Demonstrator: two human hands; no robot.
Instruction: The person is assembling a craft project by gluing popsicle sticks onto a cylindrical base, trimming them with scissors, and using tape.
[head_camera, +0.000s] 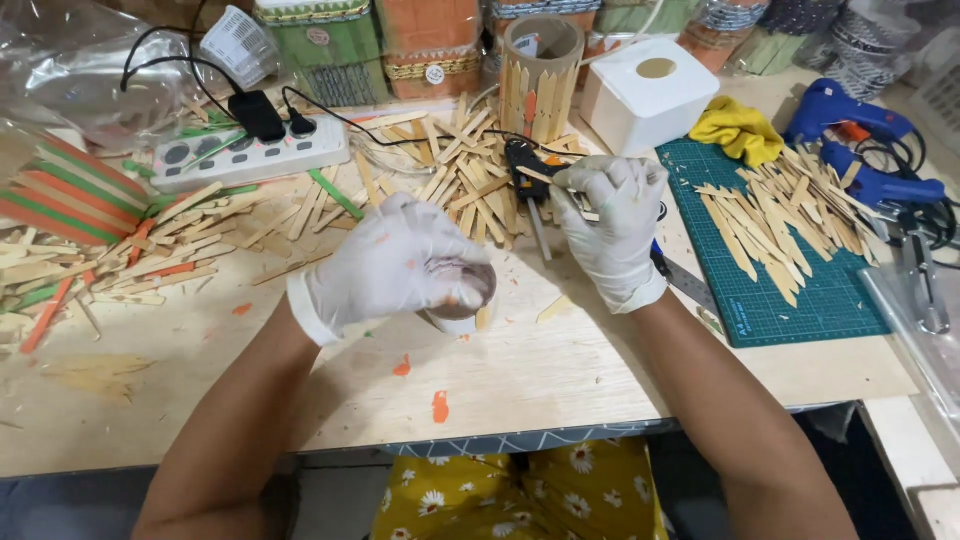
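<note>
Left hand (400, 262) is gripping a small tube (463, 300); right hand (607, 215) is closing on a wooden stick (572, 190) beside the glue gun (527, 170). Risk: hot glue could be burning through thin gloves.

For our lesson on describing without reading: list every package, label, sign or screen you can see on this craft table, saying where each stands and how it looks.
White box: back of the table, right of centre; cube-like, with a round tan patch on top.
Round label: on the green basket at the back; small, pale disc.
Round label: on the orange basket beside it; small, white disc.
Clear plastic bag: far left corner; crumpled, see-through.
No signs or screens.
</note>
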